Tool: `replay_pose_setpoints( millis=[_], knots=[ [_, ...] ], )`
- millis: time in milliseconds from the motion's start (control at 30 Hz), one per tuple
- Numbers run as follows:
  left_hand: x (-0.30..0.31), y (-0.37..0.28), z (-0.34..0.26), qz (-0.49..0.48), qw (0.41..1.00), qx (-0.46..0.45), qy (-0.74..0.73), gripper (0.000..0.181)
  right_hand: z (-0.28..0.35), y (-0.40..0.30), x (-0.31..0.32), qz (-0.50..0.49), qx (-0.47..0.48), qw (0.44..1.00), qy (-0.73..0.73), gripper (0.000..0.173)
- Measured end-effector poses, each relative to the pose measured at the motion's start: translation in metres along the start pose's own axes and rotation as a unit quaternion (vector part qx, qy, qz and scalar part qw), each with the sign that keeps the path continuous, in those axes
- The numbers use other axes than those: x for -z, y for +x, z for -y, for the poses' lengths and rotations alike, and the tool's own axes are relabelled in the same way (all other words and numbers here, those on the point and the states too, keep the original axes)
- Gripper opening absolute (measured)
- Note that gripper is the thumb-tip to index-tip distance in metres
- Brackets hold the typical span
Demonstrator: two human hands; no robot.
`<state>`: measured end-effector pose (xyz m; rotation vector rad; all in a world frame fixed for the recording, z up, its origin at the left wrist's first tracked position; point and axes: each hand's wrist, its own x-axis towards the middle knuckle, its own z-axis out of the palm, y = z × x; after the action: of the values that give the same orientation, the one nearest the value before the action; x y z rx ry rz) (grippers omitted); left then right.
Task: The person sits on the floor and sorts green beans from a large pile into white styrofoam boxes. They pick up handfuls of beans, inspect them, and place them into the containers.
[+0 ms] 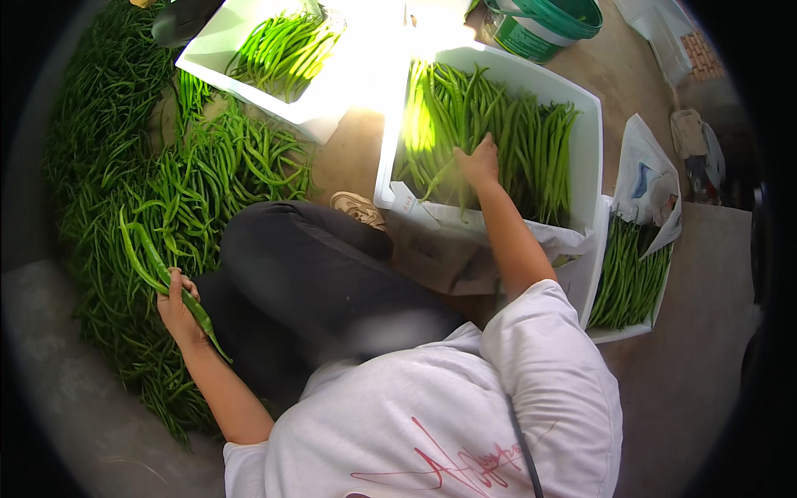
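My left hand point(179, 305), at the left by my knee, grips a couple of long green chili peppers point(144, 258), their ends sticking out on both sides of the fist. Below it spreads a large heap of loose green chili peppers point(205, 180). My right hand point(481, 163) reaches into a white foam box point(588, 143) packed with green chili peppers lying side by side point(517, 124). Peppers pass between its thumb and forefinger; the other fingers are hidden beneath the hand.
Another white foam box point(249, 93) with peppers stands at the top, partly lost in glare. A third box of peppers point(629, 280), partly covered by a plastic bag point(647, 180), sits at the right. A green bucket point(535, 37) stands behind. A beige shoe point(358, 208) shows near the middle box.
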<state>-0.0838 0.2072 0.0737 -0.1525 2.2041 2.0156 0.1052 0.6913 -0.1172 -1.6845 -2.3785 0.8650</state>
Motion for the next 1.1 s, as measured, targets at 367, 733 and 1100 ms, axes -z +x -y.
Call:
replay_pose_setpoints(
  millis=[367, 733, 1100],
  knots=[
    [-0.001, -0.001, 0.002, -0.006, 1.0, -0.008, -0.013, 0.017, 0.006, -0.009, 0.035, 0.04, -0.037, 0.992, -0.114, 0.069],
    [-0.001, -0.003, 0.002, 0.005, 1.0, -0.013, -0.027, 0.016, 0.03, -0.032, 0.019, -0.041, 0.063, 0.98, 0.187, 0.046],
    [0.003, -0.001, 0.004, 0.007, 0.999, -0.014, -0.039, 0.017, 0.012, 0.004, -0.044, -0.006, 0.075, 0.994, 0.082, 0.045]
  ],
)
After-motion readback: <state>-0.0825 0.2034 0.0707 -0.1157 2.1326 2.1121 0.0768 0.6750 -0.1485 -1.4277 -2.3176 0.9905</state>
